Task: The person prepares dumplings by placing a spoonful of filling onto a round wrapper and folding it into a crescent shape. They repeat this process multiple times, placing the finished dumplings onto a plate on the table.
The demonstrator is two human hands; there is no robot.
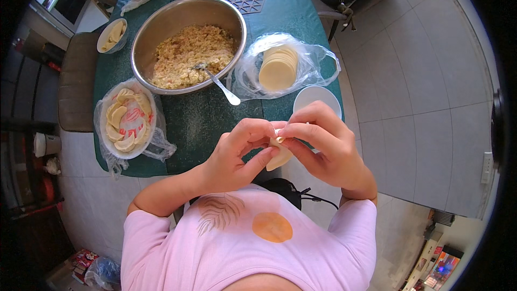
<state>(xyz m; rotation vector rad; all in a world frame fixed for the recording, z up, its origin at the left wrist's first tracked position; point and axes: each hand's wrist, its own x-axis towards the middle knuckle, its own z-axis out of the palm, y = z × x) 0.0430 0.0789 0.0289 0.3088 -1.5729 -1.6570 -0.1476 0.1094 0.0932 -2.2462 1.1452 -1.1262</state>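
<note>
Between both hands, just off the table's near edge, is a pale dumpling (278, 159) with its wrapper folded over. My left hand (245, 148) pinches its upper edge with thumb and fingers. My right hand (320, 143) pinches the same edge from the other side, fingertips touching the left ones. Beyond them stands a large steel bowl (141, 48) of minced filling (191, 54), a metal spoon (222, 86) leaning in it. A stack of round wrappers (278, 68) lies in a clear plastic bag (318, 59). A white bowl (318, 97) is partly hidden behind my right hand.
At the table's left, a plastic-lined plate (129, 153) holds several folded dumplings (125, 143). A small bowl (121, 46) with more dumplings sits beyond it. A black trivet (245, 1) lies at the back of the green-covered table (188, 129). A padded chair (81, 83) adjoins the left side.
</note>
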